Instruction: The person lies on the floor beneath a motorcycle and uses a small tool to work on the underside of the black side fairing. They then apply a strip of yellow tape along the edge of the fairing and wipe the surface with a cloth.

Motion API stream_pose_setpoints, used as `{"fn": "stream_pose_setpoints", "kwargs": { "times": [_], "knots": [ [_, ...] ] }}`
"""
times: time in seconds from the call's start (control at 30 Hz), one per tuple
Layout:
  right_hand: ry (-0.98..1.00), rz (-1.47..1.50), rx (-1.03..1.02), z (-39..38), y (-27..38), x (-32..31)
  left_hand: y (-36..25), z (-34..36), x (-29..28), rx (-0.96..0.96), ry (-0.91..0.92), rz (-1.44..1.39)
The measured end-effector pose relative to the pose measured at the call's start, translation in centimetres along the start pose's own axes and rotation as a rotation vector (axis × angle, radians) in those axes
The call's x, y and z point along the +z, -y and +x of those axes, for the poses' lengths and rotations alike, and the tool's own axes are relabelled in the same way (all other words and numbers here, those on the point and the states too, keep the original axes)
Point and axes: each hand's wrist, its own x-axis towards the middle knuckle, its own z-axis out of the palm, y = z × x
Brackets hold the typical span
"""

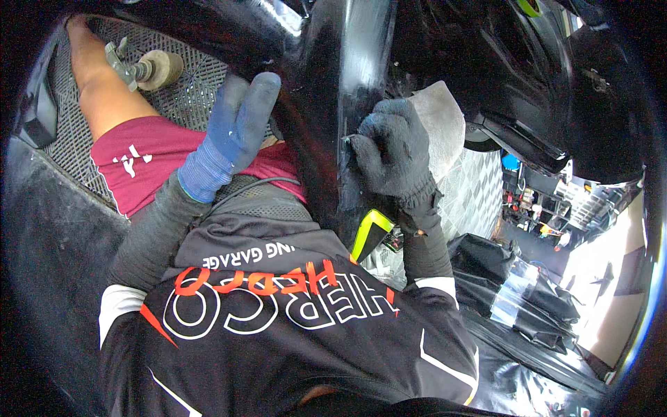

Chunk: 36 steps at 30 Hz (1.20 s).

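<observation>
One hand [392, 147] curled against black panel [363, 59].

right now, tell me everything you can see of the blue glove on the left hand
The blue glove on the left hand looks knitted, turning greyer along the fingers, with a cuff edged in thin teal. The cuff meets a dark sleeve. Two fingers stretch toward the picture's top, with a gap between their tips. Whether they touch the black panel cannot be told.
</observation>
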Motion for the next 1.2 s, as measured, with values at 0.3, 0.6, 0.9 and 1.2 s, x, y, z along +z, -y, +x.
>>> {"fn": "stream_pose_setpoints", "kwargs": {
  "times": [0.3,0.6,0.9,1.2],
  "knots": [
    [-0.064,0.026,-0.014,1.4,-0.2,0.5,-0.4,-0.6,0.0,-0.128,0.045,0.021],
    [-0.126,0.003,-0.025,2.8,-0.5,1.0,-0.2,0.0,-0.3,-0.162,0.085,-0.073],
    [0.025,0.004,-0.028,0.8,0.3,0.2,-2.4,0.4,-0.2,-0.392,0.052,-0.442],
    [-0.035,-0.005,0.009,1.4,-0.7,0.4,-2.4,0.9,-0.2,-0.385,0.070,-0.451]
  ]
}}
